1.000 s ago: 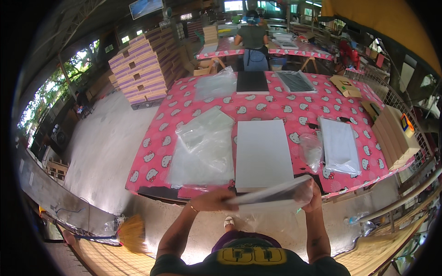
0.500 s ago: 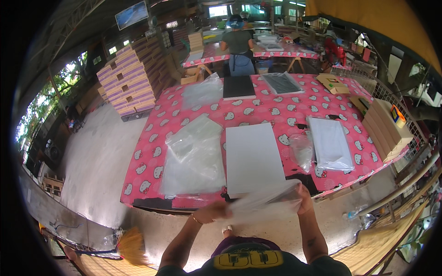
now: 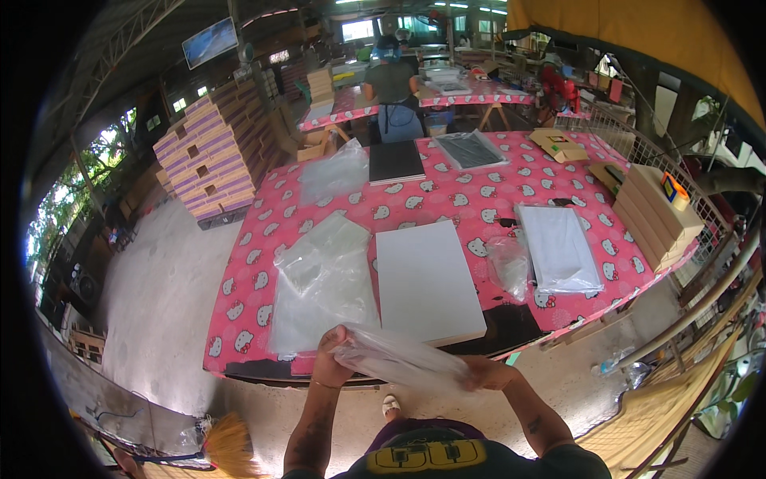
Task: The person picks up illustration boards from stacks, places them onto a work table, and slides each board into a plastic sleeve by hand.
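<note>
Clear plastic (image 3: 403, 359) by the near edge of the bench (image 3: 239, 299), left grip (image 3: 333, 356) and right grip (image 3: 488, 374) pinched on opposite ends. Straightening step imo, next move probably wants even tension. White stack (image 3: 429, 279) just beyond.

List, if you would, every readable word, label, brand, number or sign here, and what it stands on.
Dark green shirt: bold yellow chest lettering, not copied out here.
Purple-banded cardboard boxes: any print too small to read.
Raised blue panel: no wording legible.
Orange-and-yellow tape roll: any print too small to read.
Clear plastic sleeve and white panel: no text visible.
</note>
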Demonstrator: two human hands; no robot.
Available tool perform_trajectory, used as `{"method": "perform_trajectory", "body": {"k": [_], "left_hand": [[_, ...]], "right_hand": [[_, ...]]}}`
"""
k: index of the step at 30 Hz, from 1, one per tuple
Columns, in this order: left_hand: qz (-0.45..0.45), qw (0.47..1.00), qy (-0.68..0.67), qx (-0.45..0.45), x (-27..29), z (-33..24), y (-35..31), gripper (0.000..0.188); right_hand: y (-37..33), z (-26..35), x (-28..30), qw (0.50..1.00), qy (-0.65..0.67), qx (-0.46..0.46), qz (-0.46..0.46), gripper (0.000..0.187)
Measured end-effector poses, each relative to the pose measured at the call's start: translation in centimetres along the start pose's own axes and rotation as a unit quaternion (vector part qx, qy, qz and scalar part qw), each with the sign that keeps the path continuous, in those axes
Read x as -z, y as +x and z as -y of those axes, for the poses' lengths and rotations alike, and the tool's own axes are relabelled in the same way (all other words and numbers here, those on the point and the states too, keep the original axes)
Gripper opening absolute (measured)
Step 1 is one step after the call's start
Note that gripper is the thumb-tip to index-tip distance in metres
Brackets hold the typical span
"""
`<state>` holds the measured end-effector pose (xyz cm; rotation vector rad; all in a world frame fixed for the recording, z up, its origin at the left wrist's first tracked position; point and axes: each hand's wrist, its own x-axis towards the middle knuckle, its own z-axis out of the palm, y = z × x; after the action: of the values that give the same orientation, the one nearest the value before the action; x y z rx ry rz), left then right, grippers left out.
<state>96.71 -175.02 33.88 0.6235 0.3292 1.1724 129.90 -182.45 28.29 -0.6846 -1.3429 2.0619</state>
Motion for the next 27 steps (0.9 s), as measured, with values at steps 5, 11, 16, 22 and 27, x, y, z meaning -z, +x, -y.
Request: {"method": "perform_trajectory", "body": {"k": [5,11,16,22,27], "left_hand": [[0.013,1.000,0.007,-0.022,-1.1,-0.1,0.8,0.014],[-0.083,0.992,-0.082,0.038,-1.0,0.0,0.4,0.006],[0.065,0.997,-0.040,0.032,2.4,2.4,-0.6,0.010],[0.175,0.890,0.228,0.354,4.1,8.3,-3.3,0.032],[0.030,0.989,0.052,0.136,0.9,4.5,-1.8,0.030]], "right_hand": [[0.5,-2.6,-0.1,0.996,-0.063,-0.044,0.050,0.059],[-1.0,-1.1,0.0,0.938,0.290,0.187,-0.028,0.058],[-1.4,-0.1,1.8,0.895,0.365,0.237,-0.101,0.040],[-4.0,0.4,6.0,0.848,0.372,0.288,-0.245,0.032],[-5.4,1.9,5.4,0.957,0.162,0.132,-0.201,0.025]]}}
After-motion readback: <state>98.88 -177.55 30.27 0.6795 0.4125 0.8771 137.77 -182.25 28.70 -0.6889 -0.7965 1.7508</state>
